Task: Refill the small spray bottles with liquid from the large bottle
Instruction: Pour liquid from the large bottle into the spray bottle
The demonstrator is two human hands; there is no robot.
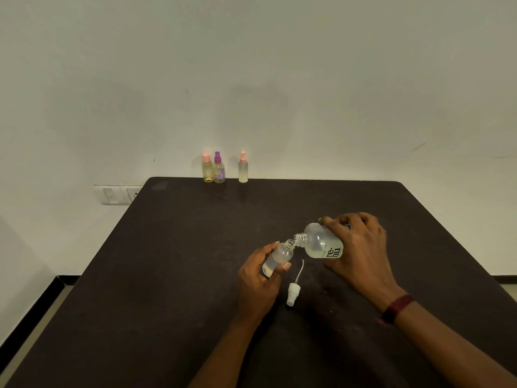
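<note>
**Desk:** Where do things stand?

**Caption:** At the near middle of the table [167,275], your left grip [258,278] is curled round the uncapped small bottle [278,259] and leans it toward the large bottle [319,242]. Your right grip [361,247] is clamped on the large bottle's body and tips it neck-down. The two mouths meet, or very nearly.

**Desk:** What could spoil it?

**Caption:** Both necks are narrow. Tip the large bottle too steeply and liquid may surge past the small mouth onto the table. If either wrist drifts, the mouths part mid-pour. The frosted wall hides how full the small bottle is, so you could overfill it.

**Desk:** And the loose spray head [293,294]?

**Caption:** It lies just beside your left grip, under the pour. A spill could wet it, and a nudge could roll it. The three capped bottles [219,169] at the far edge stand well apart from any of this.
</note>
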